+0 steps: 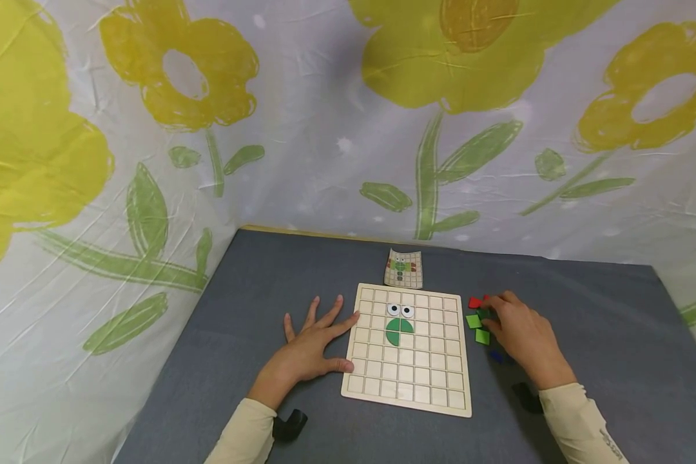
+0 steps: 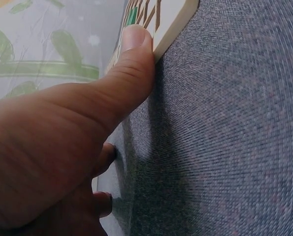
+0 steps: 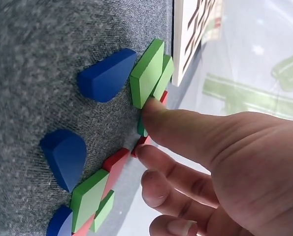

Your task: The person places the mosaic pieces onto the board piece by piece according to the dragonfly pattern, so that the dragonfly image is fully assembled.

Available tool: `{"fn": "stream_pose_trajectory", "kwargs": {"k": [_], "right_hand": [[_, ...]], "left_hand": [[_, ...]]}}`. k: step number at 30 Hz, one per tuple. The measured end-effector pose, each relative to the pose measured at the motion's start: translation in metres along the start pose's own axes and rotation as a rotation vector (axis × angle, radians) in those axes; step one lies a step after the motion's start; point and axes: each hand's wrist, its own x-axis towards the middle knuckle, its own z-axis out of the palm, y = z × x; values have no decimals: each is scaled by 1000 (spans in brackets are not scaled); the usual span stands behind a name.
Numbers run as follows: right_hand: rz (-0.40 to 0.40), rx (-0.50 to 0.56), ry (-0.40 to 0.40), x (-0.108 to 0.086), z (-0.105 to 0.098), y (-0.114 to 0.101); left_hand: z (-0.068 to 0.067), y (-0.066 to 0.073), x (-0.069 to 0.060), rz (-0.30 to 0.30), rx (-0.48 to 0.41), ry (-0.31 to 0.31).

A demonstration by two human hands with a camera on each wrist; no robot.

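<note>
A pale wooden grid board (image 1: 406, 386) carries two eye pieces (image 1: 400, 310) and three dark green quarter pieces (image 1: 393, 325). Fingers spread, my left hand (image 1: 307, 354) touches the board's left edge with thumb and index finger; the left wrist view shows the thumb (image 2: 134, 39) on the rim. To the board's right, my right hand (image 1: 522, 332) reaches over small loose pieces. In the right wrist view, its thumb and index finger (image 3: 148, 128) stand apart around a dark green piece (image 3: 141, 125), beside light green pieces (image 3: 147, 73); a firm grip is not visible.
A small picture card (image 1: 403, 269) lies behind the board. Blue pieces (image 3: 107, 76), red pieces (image 3: 115, 169) and more light green ones (image 3: 88, 199) lie on the grey cloth around the right hand. A flower-printed curtain (image 1: 325, 161) hangs behind the table.
</note>
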Motion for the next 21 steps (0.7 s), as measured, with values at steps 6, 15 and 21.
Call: {"fn": "stream_pose_trajectory", "kwargs": {"k": [6, 15, 21], "right_hand": [[11, 9, -26, 4, 2, 2], [28, 18, -62, 7, 2, 2], [43, 25, -76, 9, 4, 3]], "left_hand": [[0, -1, 0, 1, -4, -1], [0, -1, -1, 4, -12, -7], [1, -1, -1, 8, -11, -5]]}}
